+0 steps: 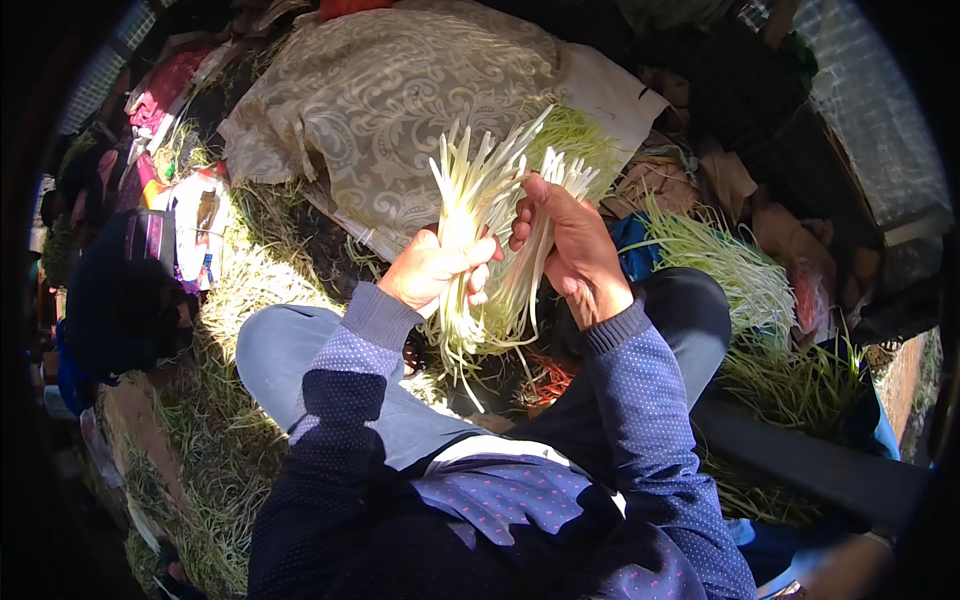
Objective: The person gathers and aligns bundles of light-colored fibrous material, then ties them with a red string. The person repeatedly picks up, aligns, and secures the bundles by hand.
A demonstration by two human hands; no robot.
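In front of me, my left hand [432, 270] is closed around a thick bunch of chives [462, 205], with white stalk ends upward and limp yellow-green leaves hanging down. Beside it, my right hand [578, 245] grips a thinner bunch of the same chives [570, 176], its thumb and fingers pressed together near the white ends. The two bunches are close together, and their lower leaves overlap between my knees. Some of my right fingers are hidden behind the stalks.
Beyond my hands lies a patterned beige cloth [390, 105], with more pale chives [590, 140] showing at its right edge. A green-white heap of chives [730, 265] rests by my right knee. Loose leaves [255, 290] litter the ground left. Red strips [550, 380] lie between my legs.
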